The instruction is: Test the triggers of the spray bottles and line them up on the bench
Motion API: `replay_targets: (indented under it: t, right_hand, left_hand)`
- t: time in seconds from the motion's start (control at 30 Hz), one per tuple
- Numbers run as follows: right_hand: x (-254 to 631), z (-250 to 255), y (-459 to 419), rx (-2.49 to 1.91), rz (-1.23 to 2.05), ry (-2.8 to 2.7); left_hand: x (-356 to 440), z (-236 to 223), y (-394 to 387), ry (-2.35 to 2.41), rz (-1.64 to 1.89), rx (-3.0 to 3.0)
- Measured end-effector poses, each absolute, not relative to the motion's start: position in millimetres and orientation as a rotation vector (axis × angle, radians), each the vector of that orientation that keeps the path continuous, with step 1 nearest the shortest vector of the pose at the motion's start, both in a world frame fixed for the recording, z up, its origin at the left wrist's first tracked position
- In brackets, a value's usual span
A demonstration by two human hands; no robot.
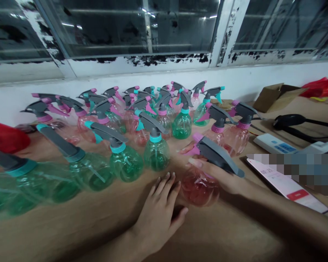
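A pink spray bottle [200, 187] with a grey and pink trigger head stands upright on the brown tabletop [104, 233]. My right hand [211, 167] is closed round its neck, just below the trigger head. My left hand [162, 209] lies flat on the table to the left of that bottle, fingers stretched out and holding nothing. Just beyond its fingertips stands a green spray bottle [157, 156] with a turquoise collar. Another green spray bottle [127, 163] is to its left. Two pink spray bottles stand behind my right hand, the farther right one [237, 136] partly covered.
Several more green and pink spray bottles crowd the back and left. On the right are a phone [284, 182], a white power strip [274, 143], black cables [292, 120], a cardboard box [276, 98] and red plastic [322, 87]. A white wall with windows rises behind.
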State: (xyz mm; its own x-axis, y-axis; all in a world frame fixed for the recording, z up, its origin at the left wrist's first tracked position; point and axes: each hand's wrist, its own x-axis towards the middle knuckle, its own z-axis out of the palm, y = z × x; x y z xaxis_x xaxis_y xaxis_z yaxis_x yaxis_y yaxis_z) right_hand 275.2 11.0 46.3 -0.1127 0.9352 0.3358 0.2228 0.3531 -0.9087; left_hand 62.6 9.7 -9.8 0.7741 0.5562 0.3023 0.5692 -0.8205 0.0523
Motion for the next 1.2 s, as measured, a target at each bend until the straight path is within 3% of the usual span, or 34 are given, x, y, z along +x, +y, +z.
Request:
replay_targets:
  t: [0.7,1.03,1.2]
  right_hand:
    - [272,49,10,-0.987,1.042,-1.490]
    - [274,57,13,-1.240,0.674,-1.574]
    - [270,65,12,-1.212,0.714,-1.564]
  left_hand:
    - [62,-9,9,-0.938,-0.429,-2.931]
    - [63,-10,9,-0.942,-0.442,-2.927]
    - [63,-11,10,-0.934,-0.464,-2.938]
